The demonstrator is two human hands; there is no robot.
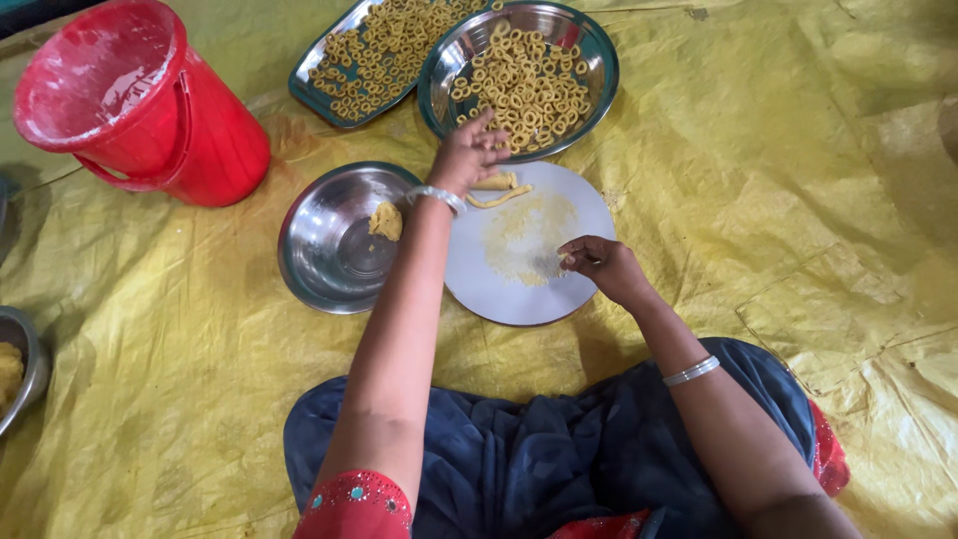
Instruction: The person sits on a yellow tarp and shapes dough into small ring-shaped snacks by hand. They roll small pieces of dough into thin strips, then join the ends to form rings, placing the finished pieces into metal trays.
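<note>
1. Yellow plastic sheeting (778, 180) is covering the floor where you are sitting, with no package, label or sign showing.
2. Your left hand (467, 155) is reaching far, fingers loosely spread over the round steel plate of dough rings (589, 45); whether it is gripping anything, I cannot tell.
3. Your right hand (599, 265) is pinching crumbs on the round white board (499, 289).
4. Many rings are lying finished; a short dough rope (499, 195) and a yellow dough lump (385, 220) in the near steel bowl (319, 269) are waiting.
</note>
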